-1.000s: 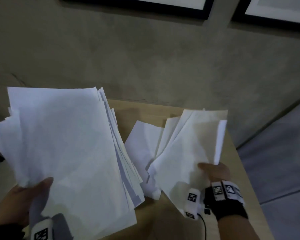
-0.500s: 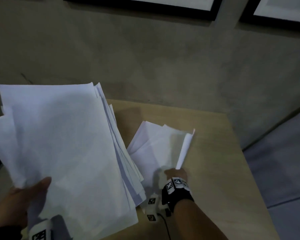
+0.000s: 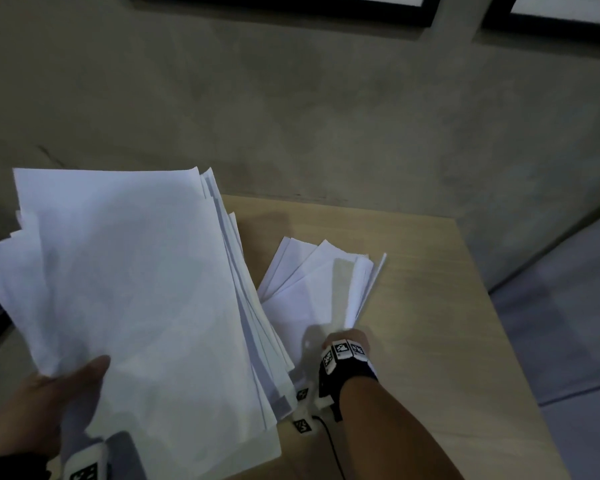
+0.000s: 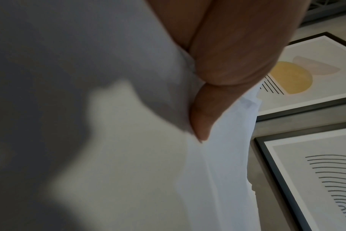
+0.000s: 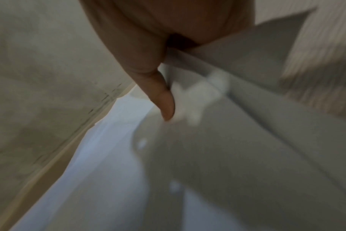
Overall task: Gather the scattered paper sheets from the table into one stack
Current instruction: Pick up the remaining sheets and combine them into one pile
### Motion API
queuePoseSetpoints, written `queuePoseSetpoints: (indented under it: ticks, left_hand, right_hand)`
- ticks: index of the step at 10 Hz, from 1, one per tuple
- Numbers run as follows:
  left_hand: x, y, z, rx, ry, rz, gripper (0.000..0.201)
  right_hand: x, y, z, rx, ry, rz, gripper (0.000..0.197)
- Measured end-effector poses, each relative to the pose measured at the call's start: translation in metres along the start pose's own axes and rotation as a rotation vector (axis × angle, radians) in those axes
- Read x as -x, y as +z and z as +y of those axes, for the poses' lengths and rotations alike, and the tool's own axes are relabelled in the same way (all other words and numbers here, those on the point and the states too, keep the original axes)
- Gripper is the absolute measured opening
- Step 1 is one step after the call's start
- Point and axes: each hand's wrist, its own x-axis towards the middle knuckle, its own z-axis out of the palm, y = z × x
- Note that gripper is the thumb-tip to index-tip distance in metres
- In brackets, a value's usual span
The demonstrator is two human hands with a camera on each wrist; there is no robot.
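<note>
My left hand (image 3: 66, 386) grips a thick, uneven stack of white paper sheets (image 3: 136, 299) by its near left corner, thumb on top, and holds it up over the left of the wooden table (image 3: 430, 306). In the left wrist view the thumb (image 4: 203, 112) presses into that stack (image 4: 128, 156). My right hand (image 3: 343, 341) pinches a smaller fan of white sheets (image 3: 319, 285) at its near edge, low over the table's middle, just right of the big stack. The right wrist view shows the thumb (image 5: 160, 93) clamped on those sheets (image 5: 247, 140).
A grey concrete wall (image 3: 326, 116) rises behind the table, with dark picture frames (image 3: 326, 5) along the top. Framed prints (image 4: 316, 171) show in the left wrist view. Grey floor (image 3: 568, 306) lies past the table's right edge.
My right hand has carried its fan of sheets left and down, from raised over the table's right side to low beside the big stack. The left hand's stack barely moved.
</note>
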Motion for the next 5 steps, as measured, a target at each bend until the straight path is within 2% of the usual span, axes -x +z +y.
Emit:
queuePoseSetpoints:
  ticks: [1,2,3,4,5]
  left_hand:
    - [0.006,0.006,0.005,0.013,-0.013,-0.035,0.010]
    - [-0.008,-0.004,-0.013,0.136,-0.123,-0.089,0.043]
    - [-0.026,-0.014,-0.046,0.240,-0.027,-0.070,0.067]
    - [0.015,0.031,0.004,0.112,-0.023,-0.102,0.014]
    - [0.026,0.057,0.029,0.034,-0.003,-0.130,0.020]
  right_hand:
    - [0.002,-0.011,0.015,0.245,-0.116,0.065,0.042]
    - [-0.001,-0.038,0.027,0.172,-0.118,0.151,0.033]
    - [-0.006,-0.076,0.031,-0.049,-0.067,0.237,0.030]
    - [0.000,-0.117,0.026,-0.298,-0.105,0.245,0.046]
    - [0.016,-0.154,0.014,-0.459,-0.214,0.261,0.038]
